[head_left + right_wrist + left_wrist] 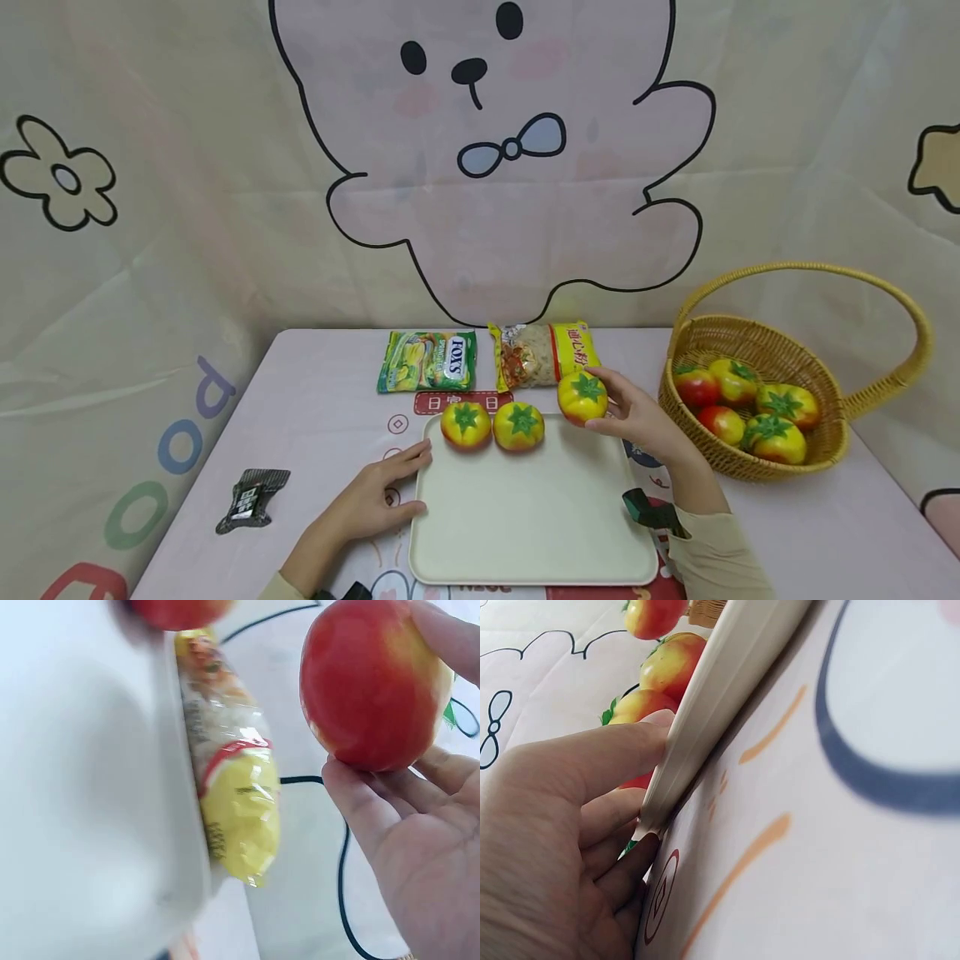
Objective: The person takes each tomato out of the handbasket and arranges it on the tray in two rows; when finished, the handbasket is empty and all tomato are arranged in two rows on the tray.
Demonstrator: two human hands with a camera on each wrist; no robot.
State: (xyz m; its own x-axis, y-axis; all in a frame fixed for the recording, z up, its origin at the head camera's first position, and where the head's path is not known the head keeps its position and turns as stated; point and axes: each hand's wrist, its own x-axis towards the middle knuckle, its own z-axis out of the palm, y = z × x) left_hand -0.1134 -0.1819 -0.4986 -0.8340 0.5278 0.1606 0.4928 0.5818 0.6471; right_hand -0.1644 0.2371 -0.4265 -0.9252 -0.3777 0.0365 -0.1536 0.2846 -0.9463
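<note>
My right hand (637,417) holds a yellow-red toy persimmon (582,397) with a green leafy top, over the far right corner of the cream tray (532,517). Its red underside shows in the right wrist view, with thumb and fingers on opposite sides of the fruit (371,686). Two more persimmons, a left one (466,425) and a right one (519,426), sit side by side along the tray's far edge. At the tray's left side rests my left hand (382,492), its extended fingers and thumb touching the rim (705,712).
A wicker basket (750,333) with a tall handle stands at the right, holding several similar fruits. Behind the tray lie a green FOX'S packet (427,362) and a yellow-ended clear food bag (543,354). A small black wrapped packet (251,500) is at the left.
</note>
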